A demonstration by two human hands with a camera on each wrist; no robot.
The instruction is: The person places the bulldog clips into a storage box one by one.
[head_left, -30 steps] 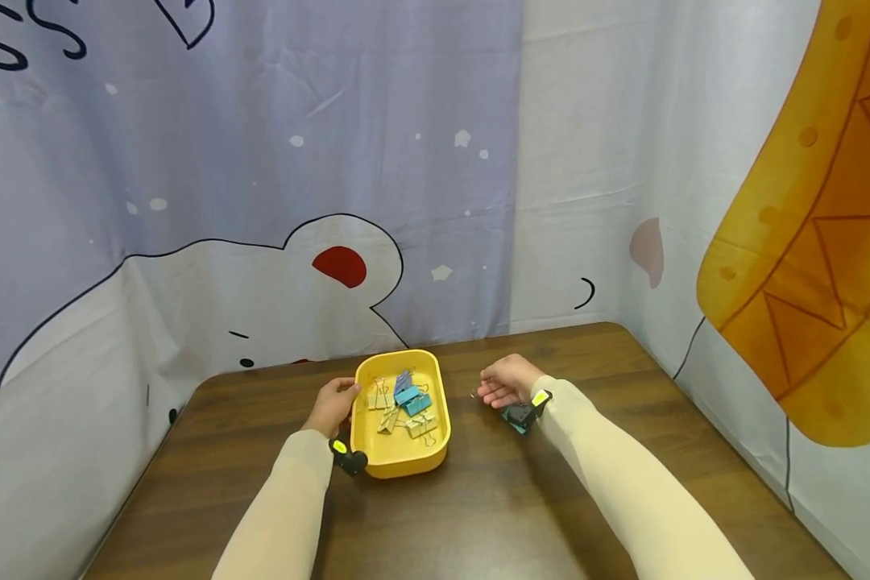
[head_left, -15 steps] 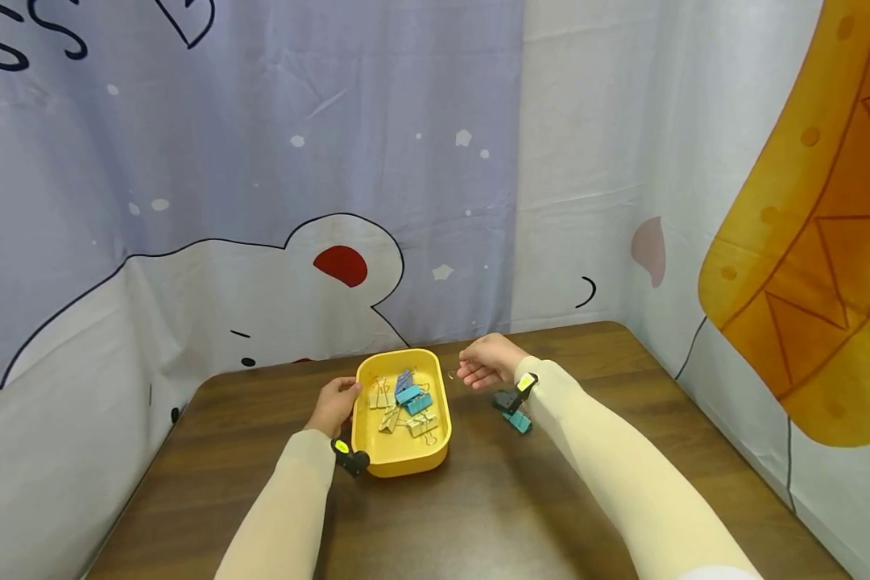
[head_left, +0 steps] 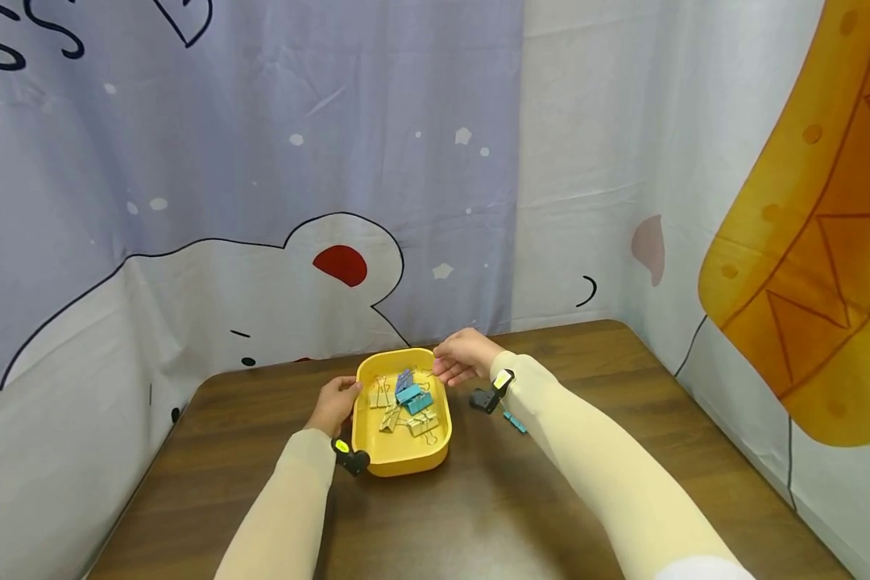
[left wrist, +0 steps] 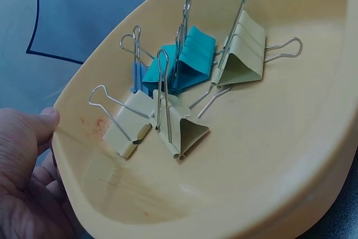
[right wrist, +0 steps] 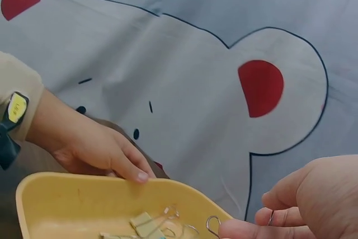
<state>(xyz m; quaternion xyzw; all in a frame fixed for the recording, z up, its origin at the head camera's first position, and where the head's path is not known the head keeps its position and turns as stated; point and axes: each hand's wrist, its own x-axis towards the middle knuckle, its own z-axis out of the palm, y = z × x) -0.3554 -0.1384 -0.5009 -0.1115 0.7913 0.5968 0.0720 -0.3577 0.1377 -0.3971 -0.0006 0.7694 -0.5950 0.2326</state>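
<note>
My left hand (head_left: 333, 405) grips the left rim of a yellow plastic basket (head_left: 403, 467), thumb over the edge in the left wrist view. Inside lie several binder clips: cream ones (left wrist: 243, 54), teal ones (left wrist: 196, 62) and a bluish one (left wrist: 137, 76). My right hand (head_left: 466, 357) is over the basket's far right corner, its fingers curled. It pinches a binder clip (right wrist: 212, 226), of which only wire handles show beside the fingertips; its body is hidden behind the fingers.
On the brown wooden table (head_left: 435, 532), another teal binder clip (head_left: 515, 422) lies right of the basket, below my right wrist. A black wrist camera (head_left: 484, 399) hangs at that wrist. A printed curtain (head_left: 435, 161) closes off the table's far side.
My right hand has moved left from beside the basket to over its right rim, carrying the binder clip. The teal clip on the table stays behind. The left hand and basket have kept still.
</note>
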